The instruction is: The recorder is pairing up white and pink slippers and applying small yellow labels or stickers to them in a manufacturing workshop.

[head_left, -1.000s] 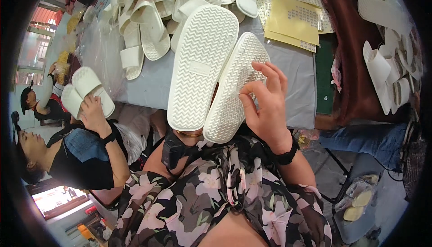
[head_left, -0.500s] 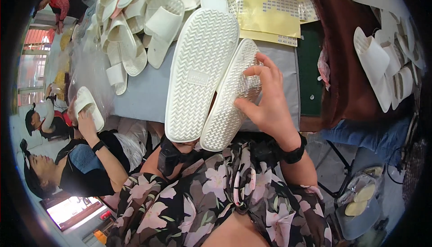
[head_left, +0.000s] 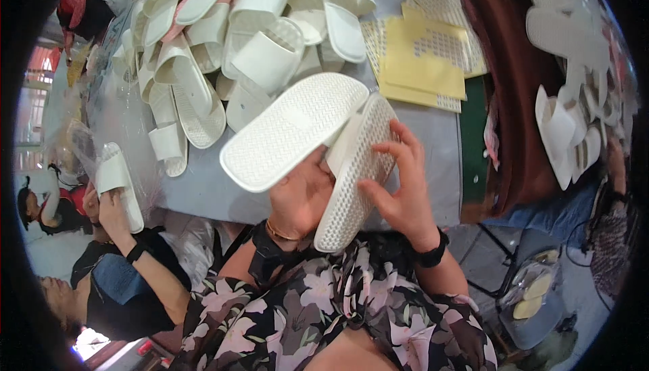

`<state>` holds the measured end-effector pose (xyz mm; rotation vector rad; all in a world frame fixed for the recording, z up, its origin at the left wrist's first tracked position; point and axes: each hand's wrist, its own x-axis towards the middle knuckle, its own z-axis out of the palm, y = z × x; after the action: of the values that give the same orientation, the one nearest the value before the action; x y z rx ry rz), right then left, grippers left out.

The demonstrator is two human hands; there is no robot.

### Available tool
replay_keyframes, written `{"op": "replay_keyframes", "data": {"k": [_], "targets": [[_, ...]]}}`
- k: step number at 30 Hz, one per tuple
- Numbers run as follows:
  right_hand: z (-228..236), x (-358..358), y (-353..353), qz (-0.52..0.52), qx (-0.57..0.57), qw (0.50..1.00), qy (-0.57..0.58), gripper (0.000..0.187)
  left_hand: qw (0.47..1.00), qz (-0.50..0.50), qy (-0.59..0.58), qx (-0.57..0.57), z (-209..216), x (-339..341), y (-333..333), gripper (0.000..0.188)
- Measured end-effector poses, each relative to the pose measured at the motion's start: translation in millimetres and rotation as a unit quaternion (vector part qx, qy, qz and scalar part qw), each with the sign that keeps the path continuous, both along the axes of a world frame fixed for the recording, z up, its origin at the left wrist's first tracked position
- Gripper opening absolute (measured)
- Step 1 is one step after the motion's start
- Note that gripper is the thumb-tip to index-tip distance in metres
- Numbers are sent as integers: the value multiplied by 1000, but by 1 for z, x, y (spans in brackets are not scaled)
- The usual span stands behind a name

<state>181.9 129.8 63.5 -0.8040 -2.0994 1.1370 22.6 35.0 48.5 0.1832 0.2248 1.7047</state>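
Two white slippers are held up before me, soles toward me, with a zigzag tread. The left slipper [head_left: 297, 127] tilts out to the left; the right slipper [head_left: 358, 175] stands steeper, its upper end close to the other's. My left hand [head_left: 301, 198] is closed around the pair from behind and between them, its fingertips partly hidden. On the right slipper's sole rest the fingertips of my right hand [head_left: 405, 192], thumb and fingers spread apart. Whether a small thing lies under those fingertips, I cannot make out.
A heap of white slippers [head_left: 263, 60] covers the far left of the grey table [head_left: 426, 148]. Yellow sticker sheets [head_left: 422, 63] lie at the far right. More white slippers [head_left: 561, 127] sit on brown cloth. To my left, a co-worker's hand [head_left: 115, 215] holds a white slipper [head_left: 122, 181].
The slippers have come apart and tilted, the left one swinging out to the left, so my left hand now shows between them. My right hand stays at the right slipper's sole. The view has shifted.
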Motion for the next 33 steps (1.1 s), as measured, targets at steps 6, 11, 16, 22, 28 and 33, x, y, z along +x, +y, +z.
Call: {"op": "replay_keyframes", "data": {"k": [6, 11, 16, 22, 28, 33], "targets": [[2, -25, -11, 15, 22, 999, -38, 50, 997, 43, -26, -57, 7, -22, -14, 67], [10, -37, -15, 17, 81, 996, -28, 45, 988, 80, -88, -96, 4, -32, -32, 62], [1, -48, -18, 10, 90, 996, -9, 46, 867, 267, 393, -148, -10, -34, -50, 58], [-14, -49, -31, -21, -255, 956, 145, 39, 219, 397, 865, -215, -25, -34, -70, 54], [-38, -14, -34, -31, -446, 881, 157, 14, 179, 386, 875, -230, -27, -17, -64, 42], [-40, -4, -35, -28, -530, 812, 241, 15, 181, 391, 875, -220, -18, -12, -74, 41]]}}
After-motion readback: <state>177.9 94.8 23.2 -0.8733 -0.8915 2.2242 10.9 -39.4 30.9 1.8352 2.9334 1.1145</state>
